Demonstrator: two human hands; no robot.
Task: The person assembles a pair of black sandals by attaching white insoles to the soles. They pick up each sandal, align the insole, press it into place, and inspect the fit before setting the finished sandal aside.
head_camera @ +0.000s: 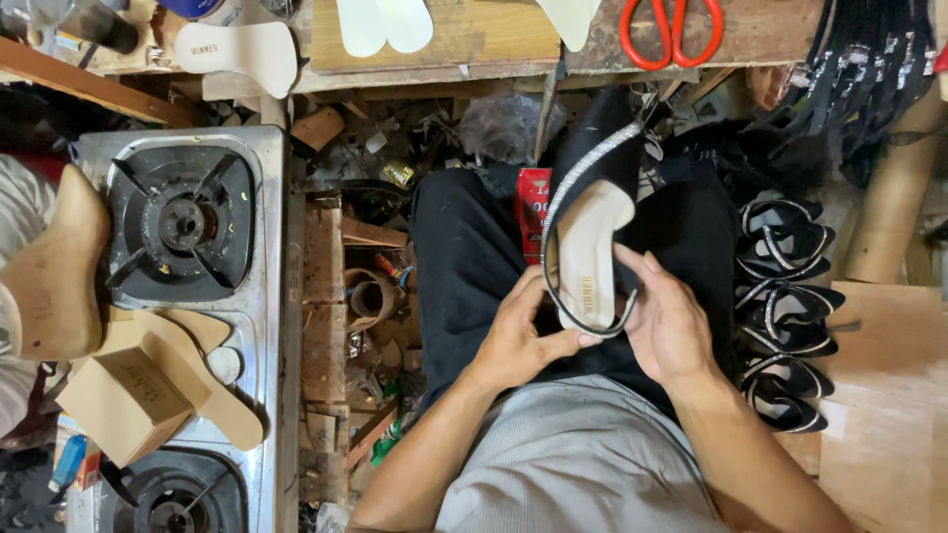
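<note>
Black strappy sandal point(590, 242), cream insole, left hand point(515, 342), right hand point(671, 326)

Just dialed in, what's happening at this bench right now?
A seated person holds a black sandal with a cream insole and a sparkly strap over their lap. The left hand pinches the heel end from below, while the right hand grips the thin black strap at the heel. A stack of finished black straps lies beside the right knee, a gas stove stands to the left, and red scissors rest on the wooden bench above.
</note>
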